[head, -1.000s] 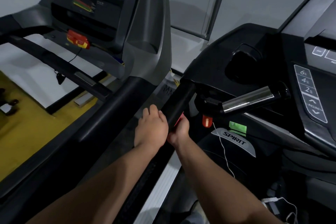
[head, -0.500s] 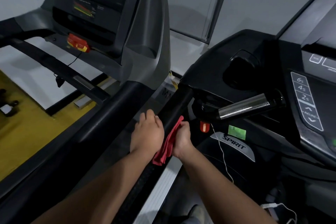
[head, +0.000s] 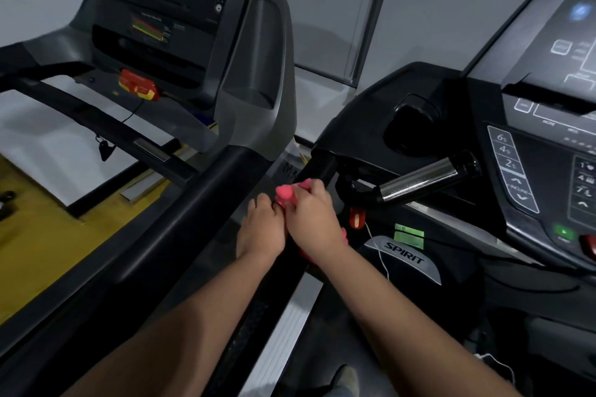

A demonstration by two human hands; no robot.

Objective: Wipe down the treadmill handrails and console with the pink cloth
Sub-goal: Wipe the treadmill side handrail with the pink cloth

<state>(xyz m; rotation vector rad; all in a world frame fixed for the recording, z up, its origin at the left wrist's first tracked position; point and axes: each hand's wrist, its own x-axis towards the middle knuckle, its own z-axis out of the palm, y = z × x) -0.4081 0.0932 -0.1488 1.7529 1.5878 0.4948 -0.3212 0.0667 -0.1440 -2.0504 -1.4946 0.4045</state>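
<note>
Hands at the upper end of the treadmill's black handrail (head: 319,167). My right hand (head: 314,219) is curled over the top of the rail and clasps the pink cloth (head: 285,194) against it. One bunched fold of the cloth sticks out above my knuckles, toward the console end, and a second bit shows below my wrist on the rail's right side. My left hand (head: 261,229) lies against the rail's left side, touching the right hand, with its fingers bent toward the cloth. Whether those fingers grasp the cloth or the rail I cannot tell, since the contact is hidden. The rail passes down between my two forearms. Just beyond the cloth the handrail meets the black housing beside the console (head: 529,177), whose keypad carries incline keys marked 6, 4 and 2. A chrome grip bar (head: 419,179) juts from the housing to the right of my hands, apart from them. A red safety key (head: 356,217) sits just beside my right hand, with a green sticker (head: 409,235) near it above the SPIRIT badge (head: 404,255). A neighbouring treadmill (head: 245,90) stands to the left, over a yellow floor (head: 38,235).
</note>
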